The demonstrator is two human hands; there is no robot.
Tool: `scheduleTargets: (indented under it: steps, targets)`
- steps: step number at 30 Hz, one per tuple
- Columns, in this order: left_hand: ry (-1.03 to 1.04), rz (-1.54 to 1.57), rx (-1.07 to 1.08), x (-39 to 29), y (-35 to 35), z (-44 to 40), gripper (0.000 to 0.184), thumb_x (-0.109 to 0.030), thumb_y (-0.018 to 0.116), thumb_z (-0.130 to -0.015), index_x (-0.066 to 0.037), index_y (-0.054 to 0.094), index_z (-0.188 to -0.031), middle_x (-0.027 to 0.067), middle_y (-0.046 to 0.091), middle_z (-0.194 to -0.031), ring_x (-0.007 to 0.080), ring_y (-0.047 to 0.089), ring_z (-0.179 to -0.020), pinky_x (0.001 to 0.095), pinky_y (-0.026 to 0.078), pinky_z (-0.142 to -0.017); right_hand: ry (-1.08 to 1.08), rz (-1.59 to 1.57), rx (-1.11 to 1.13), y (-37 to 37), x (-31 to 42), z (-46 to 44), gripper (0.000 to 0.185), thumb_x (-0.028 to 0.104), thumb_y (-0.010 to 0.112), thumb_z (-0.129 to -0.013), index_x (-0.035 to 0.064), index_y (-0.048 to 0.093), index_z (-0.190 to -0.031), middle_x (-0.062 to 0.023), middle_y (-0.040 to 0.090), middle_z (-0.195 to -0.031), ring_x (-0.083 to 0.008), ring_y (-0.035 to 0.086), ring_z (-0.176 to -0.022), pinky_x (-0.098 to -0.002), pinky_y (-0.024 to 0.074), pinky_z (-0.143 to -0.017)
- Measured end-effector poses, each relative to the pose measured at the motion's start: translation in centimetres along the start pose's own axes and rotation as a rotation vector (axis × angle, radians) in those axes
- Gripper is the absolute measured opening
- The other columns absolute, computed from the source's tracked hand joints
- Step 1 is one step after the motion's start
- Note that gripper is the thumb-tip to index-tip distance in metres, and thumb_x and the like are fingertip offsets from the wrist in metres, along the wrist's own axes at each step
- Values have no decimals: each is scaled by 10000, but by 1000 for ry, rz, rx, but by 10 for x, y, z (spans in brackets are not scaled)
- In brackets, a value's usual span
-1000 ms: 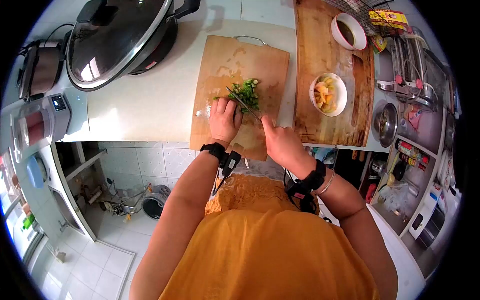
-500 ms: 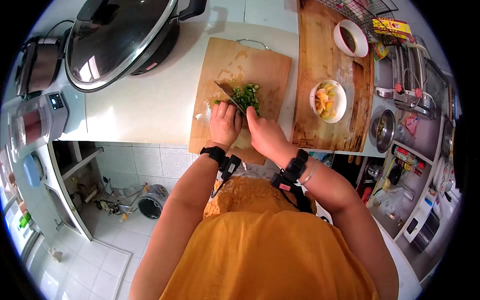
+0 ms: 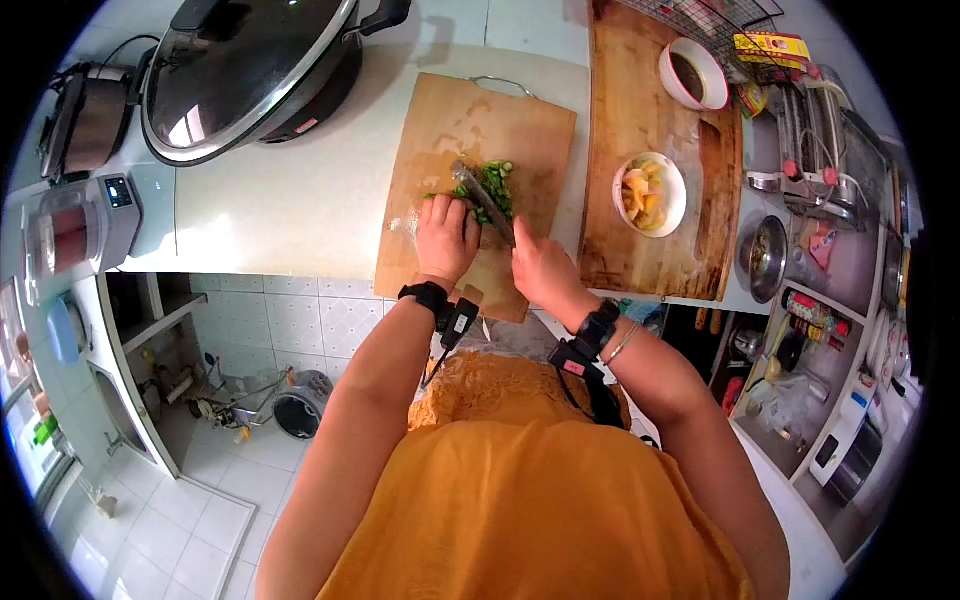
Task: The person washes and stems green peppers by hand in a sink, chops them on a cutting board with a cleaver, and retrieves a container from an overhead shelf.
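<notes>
A wooden cutting board lies on the counter with chopped greens near its middle. My right hand grips a knife, whose blade slants up and left across the greens. The handle is mostly hidden in that hand. Just left of the blade, my left hand presses down on the board, fingers together at the lower left edge of the greens. Its fingertips cover whatever lies under them, so I cannot make that out.
Right of the board, a larger wooden board bears a bowl of cut fruit and a bowl of dark liquid. A lidded pan stands at the upper left. A metal bowl is at the right.
The knife and my right hand first moved left, then slightly back right, and the blade now shows more of its flat side. My left hand has stayed in nearly the same place.
</notes>
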State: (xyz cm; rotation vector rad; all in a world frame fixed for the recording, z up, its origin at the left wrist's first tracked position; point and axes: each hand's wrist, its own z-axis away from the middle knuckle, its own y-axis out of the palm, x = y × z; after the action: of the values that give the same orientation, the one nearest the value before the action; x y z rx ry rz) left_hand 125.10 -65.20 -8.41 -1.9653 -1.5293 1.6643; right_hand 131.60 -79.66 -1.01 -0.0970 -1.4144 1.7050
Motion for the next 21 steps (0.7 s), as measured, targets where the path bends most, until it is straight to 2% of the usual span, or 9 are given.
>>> scheduleTargets:
  steps: [2, 6, 8, 14, 17, 21]
  targets:
    - [-23, 39, 20, -1, -2, 1, 122, -51, 590, -727, -40, 558, -844, 130, 525, -885, 330, 499, -831, 407, 431, -733, -42, -103, -136, -2, 0, -8, 488, -13, 518, -745, -61, 331, -1193, -242, 572, -644, -421, 573, -581, -503, 443, -497]
    - [-21, 50, 17, 0, -2, 1, 132, -44, 576, -755, -15, 538, -878, 152, 526, -970, 343, 497, -889, 405, 425, -767, -91, -124, -135, -12, 6, 3, 478, -9, 518, -746, -58, 345, -1189, -238, 575, -650, -416, 571, -583, -498, 443, -499]
    - [-26, 54, -17, 1, 1, 1, 146, -41, 592, -721, -30, 548, -860, 140, 526, -912, 335, 501, -846, 411, 433, -748, -45, 55, 4, -21, 11, 16, 479, -9, 520, -746, -56, 344, -1189, -239, 572, -647, -402, 573, -576, -490, 444, -496]
    - [0, 55, 3, 0, -3, 0, 129, -34, 588, -727, -25, 539, -846, 142, 527, -912, 340, 497, -837, 416, 430, -735, -28, 108, 155, -41, 19, 27, 507, -11, 530, -732, -69, 320, -1190, -214, 581, -644, -394, 577, -560, -475, 451, -475]
    - [-19, 47, 3, 3, 2, 0, 118, -27, 584, -726, -27, 538, -835, 142, 520, -892, 341, 488, -819, 420, 424, -718, -41, 74, 149, -46, 27, 22, 462, -25, 517, -725, -57, 351, -1154, -211, 540, -571, -408, 563, -556, -491, 443, -491]
    - [-51, 58, 3, 2, 0, 0, 103, -21, 579, -725, -26, 537, -818, 140, 509, -866, 340, 479, -802, 422, 420, -705, -110, 37, 54, -33, 31, 5, 493, -40, 530, -697, -70, 340, -1151, -219, 544, -582, -418, 566, -573, -496, 445, -505]
